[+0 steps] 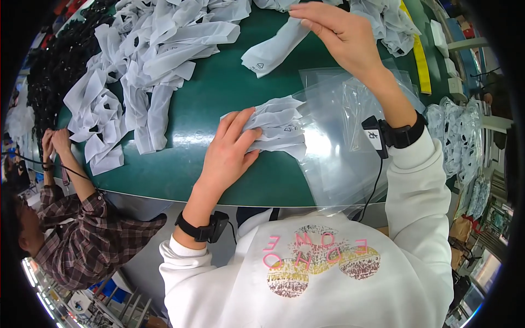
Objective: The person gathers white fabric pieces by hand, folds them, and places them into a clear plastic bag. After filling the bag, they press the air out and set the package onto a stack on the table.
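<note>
The left hand (pixel 232 142) lies palm down on a small stack of white bags (pixel 281 128), its fingers loosely spread across the near-left part of the stack, thumb apart from the forefinger and resting toward its lower edge. The right hand (pixel 339 41) is raised beyond the stack, nearly closed, thumb and fingertips pinching the upper right end of a single white bag (pixel 273 49), which slants down to the left, well apart from the other hand. The stack sits on the green table (pixel 188 169), its right end meeting some clear sleeves (pixel 328 164) spread below the right forearm. A loose pile of white bags (pixel 158 60) covers the upper left, with a black heap (pixel 65 60) beyond it. A yellow strip (pixel 420 60) runs along the right. At far left, a co-worker's hands (pixel 56 143) are close together beside the black heap; what they hold is too small to tell.
</note>
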Motion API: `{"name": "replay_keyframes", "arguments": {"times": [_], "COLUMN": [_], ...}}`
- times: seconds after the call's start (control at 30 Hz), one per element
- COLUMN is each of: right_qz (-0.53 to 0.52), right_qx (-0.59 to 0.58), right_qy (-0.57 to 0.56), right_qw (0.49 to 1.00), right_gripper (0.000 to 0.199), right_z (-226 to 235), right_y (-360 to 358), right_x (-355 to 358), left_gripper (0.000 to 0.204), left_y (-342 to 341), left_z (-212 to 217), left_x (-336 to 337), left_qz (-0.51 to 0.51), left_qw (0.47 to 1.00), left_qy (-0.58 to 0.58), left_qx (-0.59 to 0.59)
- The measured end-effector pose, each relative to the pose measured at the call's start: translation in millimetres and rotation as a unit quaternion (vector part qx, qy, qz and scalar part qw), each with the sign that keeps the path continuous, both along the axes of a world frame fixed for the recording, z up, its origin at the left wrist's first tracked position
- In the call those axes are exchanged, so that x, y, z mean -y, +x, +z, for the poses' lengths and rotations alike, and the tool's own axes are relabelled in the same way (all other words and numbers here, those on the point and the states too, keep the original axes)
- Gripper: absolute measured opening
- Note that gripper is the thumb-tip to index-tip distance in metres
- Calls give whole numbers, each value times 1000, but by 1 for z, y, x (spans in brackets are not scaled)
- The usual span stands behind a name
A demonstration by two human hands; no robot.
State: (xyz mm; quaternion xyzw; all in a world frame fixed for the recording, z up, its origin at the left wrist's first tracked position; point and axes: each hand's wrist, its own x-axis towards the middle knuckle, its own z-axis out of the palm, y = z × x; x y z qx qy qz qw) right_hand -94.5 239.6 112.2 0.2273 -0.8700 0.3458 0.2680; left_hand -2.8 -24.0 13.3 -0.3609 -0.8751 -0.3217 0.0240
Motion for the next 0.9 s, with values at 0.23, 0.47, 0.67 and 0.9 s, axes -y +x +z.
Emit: {"name": "replay_keyframes", "arguments": {"times": [0.23, 0.47, 0.67, 0.9], "right_qz": [-127, 198, 120, 114], "right_qx": [-115, 72, 80, -15], "right_qy": [109, 432, 171, 297], "right_qw": [979, 877, 975, 948], "right_gripper": [13, 27, 39, 32], "right_z": [4, -72, -72, -110], "right_y": [-16, -3, -11, -42], "right_x": [-20, 71, 18, 21], "left_gripper": [44, 45, 46, 46], "left_y": [-2, 0, 2, 2], "left_z": [-1, -2, 0, 3], "left_x": [0, -1, -1, -4], "left_qz": [-6, 3, 7, -1], "left_qw": [1000, 1000, 1000, 1000], "left_qy": [0, -12, -4, -10], "left_qx": [1, -6, 6, -6]}}
